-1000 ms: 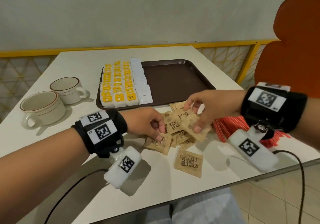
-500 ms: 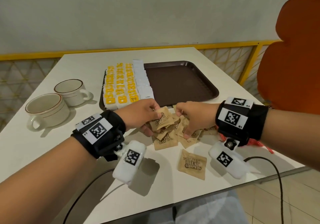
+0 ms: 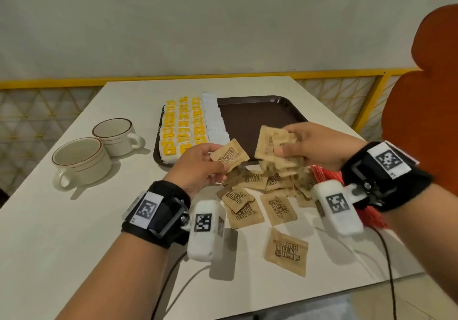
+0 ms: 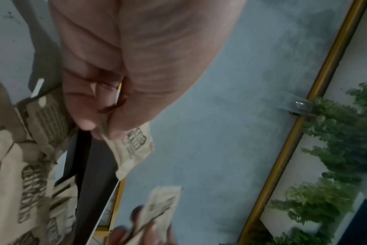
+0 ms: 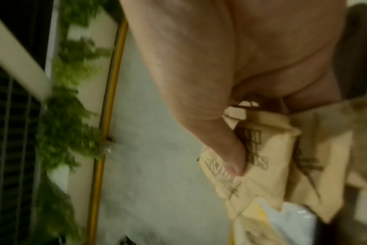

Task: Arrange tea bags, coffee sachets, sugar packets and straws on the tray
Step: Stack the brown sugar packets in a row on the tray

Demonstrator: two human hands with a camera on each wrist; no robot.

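The left hand [image 3: 198,168] pinches one brown sugar packet [image 3: 230,155] by its corner, tilted diamond-wise; the right hand [image 3: 319,146] clutches a bunch of packets [image 3: 271,143] above the tray's [image 3: 260,111] near edge. Yellow tea bags [image 3: 182,123] and white sachets [image 3: 214,118] already line the tray's left side — more sugar packets [image 3: 260,195] and the red straws [image 3: 324,173] still lie on the table [image 3: 74,220].

Both forearms are bare, without sleeves. Each wrist wears a wide black strap with white square tags printed with black block patterns. Under each strap a metal bracket with a screw holds a white rounded camera box, which also has a block-pattern tag. A thin black cable runs down from each box. The left hand [image 3: 198,168] and right hand [image 3: 319,146] wear no gloves.
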